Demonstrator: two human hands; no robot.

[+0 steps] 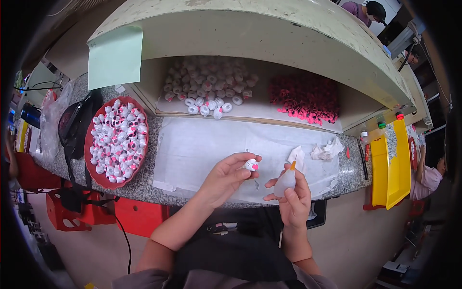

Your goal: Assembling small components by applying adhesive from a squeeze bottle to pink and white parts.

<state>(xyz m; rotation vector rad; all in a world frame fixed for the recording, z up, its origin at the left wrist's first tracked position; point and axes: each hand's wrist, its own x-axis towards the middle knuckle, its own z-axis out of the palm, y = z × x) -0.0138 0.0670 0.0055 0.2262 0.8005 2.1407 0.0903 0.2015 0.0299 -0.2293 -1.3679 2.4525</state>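
Over the white paper sheet (202, 144), my left hand (224, 176) pinches a small white rounded piece (251, 165) with a pink spot between thumb and fingers. Just to its right, my right hand (296, 197) is closed round a small translucent squeeze bottle (285, 183), whose orange nozzle (292, 165) points up. Bottle and piece are apart. Behind the hands, crumpled white tissues (327, 150) lie on the sheet. A red basin (90, 144) on the left holds many similar white pieces with pink and black parts.
In the shelf recess (260, 111) ahead sit a heap of white pieces (207, 86) and a pile of pink-and-black parts (305, 98). Small bottles with green (381, 125) and red caps stand right. Beyond are a yellow tray (402, 159) and other people. Red stools (139, 216) stand lower left.
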